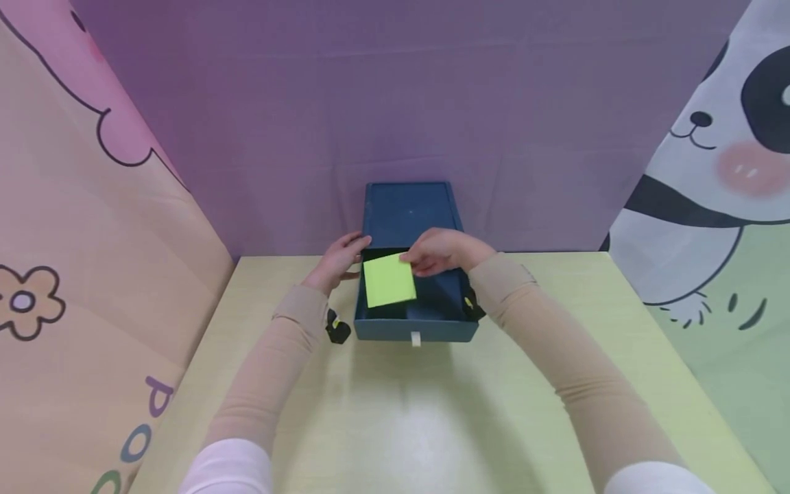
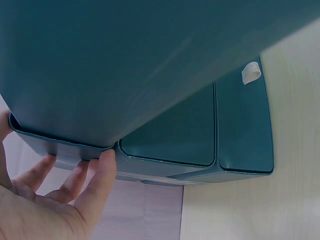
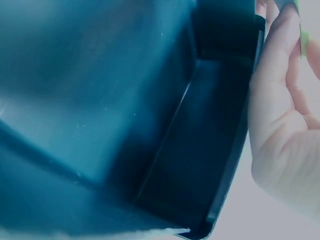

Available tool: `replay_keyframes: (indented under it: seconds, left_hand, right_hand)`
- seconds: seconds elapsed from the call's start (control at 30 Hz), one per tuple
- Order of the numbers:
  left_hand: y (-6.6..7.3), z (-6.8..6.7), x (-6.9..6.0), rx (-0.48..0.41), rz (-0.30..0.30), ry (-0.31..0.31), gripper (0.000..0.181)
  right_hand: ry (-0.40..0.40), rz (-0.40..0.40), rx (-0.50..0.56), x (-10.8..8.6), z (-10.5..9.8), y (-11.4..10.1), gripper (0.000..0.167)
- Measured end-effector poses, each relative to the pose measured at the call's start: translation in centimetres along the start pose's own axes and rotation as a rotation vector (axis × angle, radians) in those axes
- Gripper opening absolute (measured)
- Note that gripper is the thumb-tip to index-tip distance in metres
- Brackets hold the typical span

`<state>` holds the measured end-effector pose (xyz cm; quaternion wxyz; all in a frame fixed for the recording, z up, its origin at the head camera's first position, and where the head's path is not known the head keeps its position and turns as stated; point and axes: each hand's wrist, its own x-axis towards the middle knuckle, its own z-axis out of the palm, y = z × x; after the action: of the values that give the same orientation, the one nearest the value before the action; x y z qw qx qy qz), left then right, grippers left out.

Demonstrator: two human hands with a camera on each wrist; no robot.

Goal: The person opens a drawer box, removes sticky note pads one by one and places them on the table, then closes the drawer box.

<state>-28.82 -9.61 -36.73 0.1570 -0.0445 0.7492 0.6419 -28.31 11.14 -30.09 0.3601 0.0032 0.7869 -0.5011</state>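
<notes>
A dark blue drawer box [image 1: 410, 213] stands against the back wall. Its top drawer [image 1: 385, 331], with a small white pull tab, is out toward me. Between thumb and fingers, my right hand [image 1: 444, 249] pinches a yellow-green square sticky note pad [image 1: 390, 281] above the open drawer. Only a thin green edge of the pad shows in the right wrist view. At the left side of the box, my left hand [image 1: 341, 259] rests its fingertips on the wall; the left wrist view shows these fingers [image 2: 97, 187] fairly straight against the side panel.
Two lower drawers [image 2: 170, 132] are closed beneath the pulled-out one, the bottom one with a white tab [image 2: 251, 73]. The box stands on a pale wooden table [image 1: 395, 425]. A purple cloth [image 1: 401, 103] hangs behind, and printed cloths line both sides.
</notes>
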Motion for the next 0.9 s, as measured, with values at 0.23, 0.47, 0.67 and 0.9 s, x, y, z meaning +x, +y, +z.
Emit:
replay_keyframes:
  seconds: [0.23, 0.47, 0.67, 0.9]
  left_hand:
    - [0.0, -0.1, -0.1, 0.005, -0.001, -0.012, 0.064]
    - [0.0, -0.2, -0.2, -0.011, 0.005, -0.019, 0.064]
    - [-0.1, -0.1, 0.0, -0.020, 0.005, -0.014, 0.064]
    - [-0.3, -0.2, 0.1, -0.023, 0.003, -0.016, 0.064]
  right_hand:
    - [0.001, -0.026, 0.059, -0.9, -0.5, -0.4, 0.018]
    - [-0.009, -0.046, 0.088, -1.5, -1.5, -0.2, 0.022]
    - [-0.017, -0.062, 0.108, -2.0, -3.0, 0.6, 0.015]
    - [-0.028, -0.069, 0.157, -2.4, -4.4, 1.8, 0.025]
